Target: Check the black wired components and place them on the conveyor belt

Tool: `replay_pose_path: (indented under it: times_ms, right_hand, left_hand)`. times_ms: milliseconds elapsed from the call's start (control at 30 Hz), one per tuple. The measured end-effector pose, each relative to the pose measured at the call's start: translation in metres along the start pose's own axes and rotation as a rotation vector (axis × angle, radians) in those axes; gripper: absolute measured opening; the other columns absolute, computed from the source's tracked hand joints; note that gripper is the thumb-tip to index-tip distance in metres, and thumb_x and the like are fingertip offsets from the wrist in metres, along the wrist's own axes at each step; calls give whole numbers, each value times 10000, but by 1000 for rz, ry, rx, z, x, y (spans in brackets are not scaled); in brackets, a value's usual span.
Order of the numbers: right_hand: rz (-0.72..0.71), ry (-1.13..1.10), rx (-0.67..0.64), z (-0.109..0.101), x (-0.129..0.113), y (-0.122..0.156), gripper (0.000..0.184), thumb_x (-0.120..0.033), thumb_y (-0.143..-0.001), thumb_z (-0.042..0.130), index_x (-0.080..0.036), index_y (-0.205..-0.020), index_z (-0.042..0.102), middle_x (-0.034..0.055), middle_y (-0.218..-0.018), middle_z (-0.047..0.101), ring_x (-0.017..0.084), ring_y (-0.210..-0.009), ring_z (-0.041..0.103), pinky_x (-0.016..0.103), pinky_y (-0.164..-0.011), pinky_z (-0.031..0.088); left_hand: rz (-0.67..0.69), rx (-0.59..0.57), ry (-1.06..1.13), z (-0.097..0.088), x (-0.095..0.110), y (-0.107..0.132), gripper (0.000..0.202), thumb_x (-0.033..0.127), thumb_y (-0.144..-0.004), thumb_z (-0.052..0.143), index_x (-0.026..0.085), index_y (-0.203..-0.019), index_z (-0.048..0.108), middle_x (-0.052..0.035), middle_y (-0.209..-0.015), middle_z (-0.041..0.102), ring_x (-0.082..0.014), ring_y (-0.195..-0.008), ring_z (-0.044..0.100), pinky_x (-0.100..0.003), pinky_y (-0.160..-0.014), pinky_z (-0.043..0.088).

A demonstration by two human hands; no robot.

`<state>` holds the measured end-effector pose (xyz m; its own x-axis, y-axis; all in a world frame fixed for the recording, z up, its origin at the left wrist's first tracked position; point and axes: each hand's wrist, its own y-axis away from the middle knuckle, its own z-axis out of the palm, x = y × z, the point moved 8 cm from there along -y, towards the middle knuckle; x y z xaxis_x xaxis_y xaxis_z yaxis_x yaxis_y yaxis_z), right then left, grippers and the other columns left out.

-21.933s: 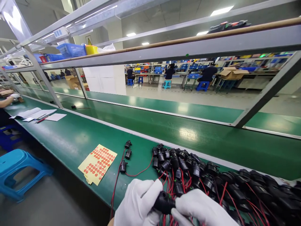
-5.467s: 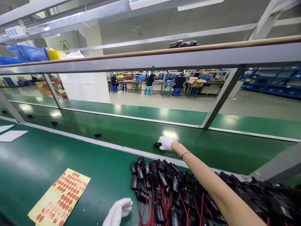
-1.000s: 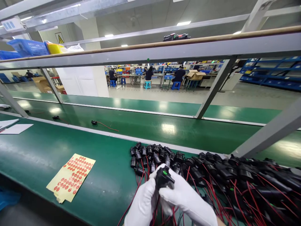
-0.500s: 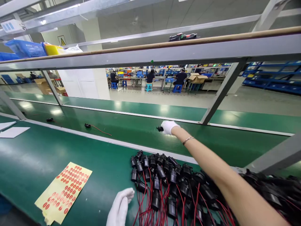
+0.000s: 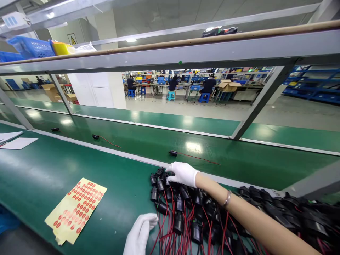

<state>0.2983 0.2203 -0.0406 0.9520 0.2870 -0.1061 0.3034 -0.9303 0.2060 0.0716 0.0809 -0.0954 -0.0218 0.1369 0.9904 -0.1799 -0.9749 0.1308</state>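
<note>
Many black cylindrical parts with red wires (image 5: 178, 223) lie heaped on the green bench. Over the heap's far left edge reaches my right hand (image 5: 183, 173), in a white glove. Its thumb and fingers are apart and half curled at the black parts; the fingertips are partly hidden among them. My left hand (image 5: 140, 233), also gloved, rests just left of the heap near the red wires. Its fingers are loosely extended, and nothing shows in them. A single black part with a red wire (image 5: 173, 153) lies on the green strip beyond the bench's pale rail.
A yellow sheet of red oval stickers (image 5: 77, 209) lies on the bench at left. Two more black parts, one with a wire (image 5: 95, 136), sit farther left on the strip. Slanted metal posts (image 5: 261, 101) carry a shelf (image 5: 148, 55) overhead. People sit in the background.
My right hand has let go of the black part on the green strip and drawn back to the heap. My left hand stays about where it was.
</note>
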Motion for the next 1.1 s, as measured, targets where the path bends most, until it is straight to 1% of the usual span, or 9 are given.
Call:
replay_pose_path:
  times_ms: [67, 167, 333, 467, 567, 667, 767, 933, 1100]
  right_hand:
    - [2, 0, 24, 9, -15, 3, 288, -376, -990, 625, -180, -1198, 656, 78, -1185, 688, 233, -1048, 672, 471, -942, 549]
    - [14, -25, 62, 13, -24, 0, 225, -344, -998, 618, -167, -1124, 675, 66, -1136, 702, 214, -1003, 684, 444, -912, 564]
    - [78, -159, 214, -7, -21, 4, 194, -319, -981, 645, -150, -1069, 681, 61, -1108, 704, 216, -1002, 680, 447, -912, 557]
    - [150, -412, 481, -40, -16, 41, 169, -305, -1001, 590, -161, -1023, 676, 63, -1075, 712, 217, -1029, 666, 446, -958, 520]
    - [181, -668, 647, -53, -21, 81, 260, -380, -1018, 483, -186, -1030, 657, 61, -992, 737, 212, -932, 688, 376, -881, 542]
    - [177, -898, 727, -51, -39, 114, 384, -528, -979, 464, -201, -984, 665, 54, -917, 744, 222, -844, 689, 335, -769, 556]
    - [187, -1067, 781, -41, -57, 132, 419, -581, -942, 503, -200, -947, 678, 56, -894, 736, 220, -795, 676, 326, -729, 555]
    - [187, -1249, 847, -27, -71, 142, 397, -586, -929, 554, -211, -951, 682, 65, -937, 738, 230, -870, 696, 328, -790, 572]
    - [107, -1294, 902, -27, -73, 146, 409, -624, -881, 637, -223, -952, 677, 64, -910, 740, 227, -830, 705, 339, -768, 590]
  left_hand:
    - [15, -12, 4, 7, -1, 2, 516, 677, -877, 551, 226, -981, 778, -86, -1017, 788, -264, -990, 719, -359, -940, 560]
    - [26, -41, 14, 13, -4, 1, 497, 656, -883, 548, 228, -988, 777, -82, -1019, 787, -274, -985, 716, -388, -949, 553]
    - [21, -145, 13, 15, 3, -7, 586, 716, -844, 540, 212, -1044, 761, -102, -1082, 778, -307, -1047, 696, -437, -992, 529]
    - [65, -148, 51, 18, 28, -12, 537, 640, -933, 470, 195, -1097, 722, -112, -1162, 746, -289, -1108, 676, -425, -1017, 509]
    - [113, -157, 123, 27, 48, -12, 438, 529, -990, 451, 194, -1120, 702, -105, -1204, 723, -269, -1129, 668, -423, -1040, 496]
    - [151, -235, 224, 44, 65, -8, 404, 472, -1009, 450, 178, -1099, 712, -109, -1151, 734, -264, -1093, 676, -423, -1013, 513]
    - [161, -317, 305, 60, 77, -1, 391, 454, -1008, 472, 164, -1062, 729, -111, -1080, 745, -247, -1024, 682, -400, -966, 529]
    - [102, -382, 401, 75, 80, 10, 395, 451, -1007, 481, 145, -1047, 727, -120, -1033, 749, -225, -949, 675, -364, -891, 531]
    - [86, -370, 403, 74, 95, 17, 423, 494, -1000, 483, 142, -1055, 710, -100, -990, 751, -216, -915, 675, -363, -901, 511]
